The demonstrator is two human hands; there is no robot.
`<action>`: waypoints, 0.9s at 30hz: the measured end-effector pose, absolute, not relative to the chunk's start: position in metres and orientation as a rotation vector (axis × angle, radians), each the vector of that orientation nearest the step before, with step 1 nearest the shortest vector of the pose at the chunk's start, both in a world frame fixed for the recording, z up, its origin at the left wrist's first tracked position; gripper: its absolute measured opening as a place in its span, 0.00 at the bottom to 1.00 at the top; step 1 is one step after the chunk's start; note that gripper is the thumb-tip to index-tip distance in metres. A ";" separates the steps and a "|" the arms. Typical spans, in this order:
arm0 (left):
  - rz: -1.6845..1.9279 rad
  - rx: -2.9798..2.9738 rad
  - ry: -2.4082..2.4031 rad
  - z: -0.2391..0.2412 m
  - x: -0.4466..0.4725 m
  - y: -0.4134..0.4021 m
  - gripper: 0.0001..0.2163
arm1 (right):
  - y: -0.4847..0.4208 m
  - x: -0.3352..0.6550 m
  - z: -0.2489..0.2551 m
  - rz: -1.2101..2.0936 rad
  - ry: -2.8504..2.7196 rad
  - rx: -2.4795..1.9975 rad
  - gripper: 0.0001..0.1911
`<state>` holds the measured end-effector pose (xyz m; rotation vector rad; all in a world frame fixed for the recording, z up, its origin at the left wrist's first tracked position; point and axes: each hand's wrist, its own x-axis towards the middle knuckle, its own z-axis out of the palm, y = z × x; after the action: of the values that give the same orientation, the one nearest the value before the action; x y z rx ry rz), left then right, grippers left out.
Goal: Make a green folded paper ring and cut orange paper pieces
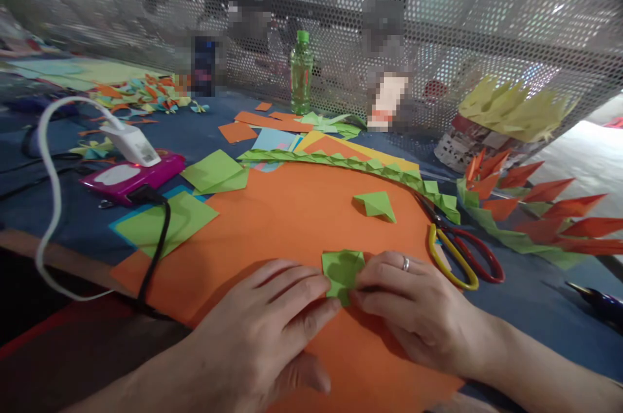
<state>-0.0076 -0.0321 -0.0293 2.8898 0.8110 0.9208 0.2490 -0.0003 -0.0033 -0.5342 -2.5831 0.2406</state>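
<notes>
- Right at the centre of our clock, the small green paper (342, 273) lies on the big orange sheet (287, 225), creases showing, both hands at it.
- In from eight o'clock comes the left hand (287, 315), palm down, fingers stretched out and lying close together, thumb standing well apart, tips touching the paper's left edge.
- And from four o'clock, the right hand (413, 309), wearing a ring (405, 263); fingers bent and bunched on the paper's right edge, though whether they pinch it or merely press, I cannot tell.
- Up at one o'clock, a folded green piece (377, 204) sits on the same sheet, near but untouched.
- Beyond it, between twelve and two, the folded green strip (389, 169) arcs along the sheet's far edge.
- Between two and three, scissors (440, 226) with yellow and red handles; farther out, an orange-and-green paper crown (549, 231).
- Ten o'clock now: a white charger (131, 143) rests on a magenta device (163, 176).
- Far off, just short of twelve, a green-capped bottle (302, 78) stands upright.
</notes>
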 end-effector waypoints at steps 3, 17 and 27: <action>0.934 2.895 0.814 -0.030 -0.008 -0.033 0.24 | -0.001 0.250 -0.005 0.196 -2.595 -0.502 0.09; 0.858 2.833 0.805 -0.025 -0.009 -0.033 0.24 | 0.004 0.258 -0.001 0.207 -2.549 -0.620 0.19; 0.823 2.751 0.801 -0.018 -0.013 -0.033 0.20 | 0.009 0.255 -0.008 0.345 -2.571 -0.745 0.15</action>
<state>-0.0129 -0.0325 -0.0182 2.7513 0.8011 0.8227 0.2546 0.0087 -0.0076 -0.7448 -2.5714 0.3448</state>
